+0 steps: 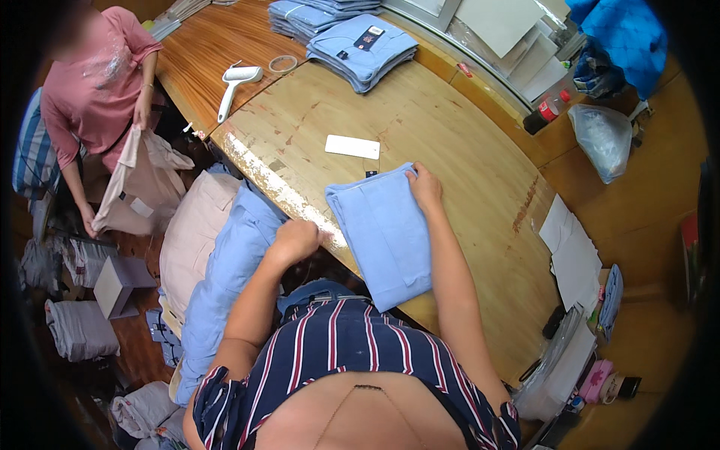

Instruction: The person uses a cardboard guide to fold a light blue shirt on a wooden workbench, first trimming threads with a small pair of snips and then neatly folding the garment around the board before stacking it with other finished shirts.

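A folded light blue garment lies on the table, its near end at the table's front edge. My right hand grips its far right corner, fingers curled over the edge. Left of the garment, my left hand is closed in a fist by the worn table edge; whatever it may hold is hidden. Just beyond the garment lies a white card tag with a small hole, a dark label showing below it at the garment's far edge.
Folded blue garments are stacked at the back. A white lint roller and a tape ring lie far left. Blue and beige clothes are heaped left of me. Another person holds a beige garment. A bottle stands right.
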A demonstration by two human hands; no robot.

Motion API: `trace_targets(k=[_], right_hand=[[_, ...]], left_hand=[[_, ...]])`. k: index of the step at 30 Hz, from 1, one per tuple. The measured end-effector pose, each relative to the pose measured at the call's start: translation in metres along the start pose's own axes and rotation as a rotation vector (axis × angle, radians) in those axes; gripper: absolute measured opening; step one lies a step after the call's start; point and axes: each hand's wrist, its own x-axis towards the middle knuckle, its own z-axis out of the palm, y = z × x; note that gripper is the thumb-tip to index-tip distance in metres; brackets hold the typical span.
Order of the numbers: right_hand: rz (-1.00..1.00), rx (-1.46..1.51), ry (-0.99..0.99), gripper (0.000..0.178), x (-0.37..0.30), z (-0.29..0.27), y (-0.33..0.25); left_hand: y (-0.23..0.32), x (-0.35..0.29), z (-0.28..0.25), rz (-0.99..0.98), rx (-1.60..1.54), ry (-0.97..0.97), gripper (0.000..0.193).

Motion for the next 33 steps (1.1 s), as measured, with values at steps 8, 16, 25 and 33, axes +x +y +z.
trace_targets(k=[8, 16, 25, 33], right_hand=[[0.014, -0.160, -0.035, 0.041, 0.023, -0.002, 0.005], [-0.055, 0.189, 0.033, 0.045, 0.025, -0.034, 0.021], [-0.492, 0.520, 0.449, 0.024, -0.053, -0.196, 0.006], [-0.715, -0.002, 0.093, 0.015, -0.191, -0.057, 0.088]], left_hand=[[0.015, 0.070, 0.037, -0.106, -0.125, 0.626, 0.052], [0.025, 0.099, 0.005, 0.041, -0.629, 0.600, 0.033], [0.107, 0.048, -0.117, 0.837, -0.656, 0.680, 0.029], [0.014, 0.010, 0.036, 1.006, 0.207, 0.384, 0.024]])
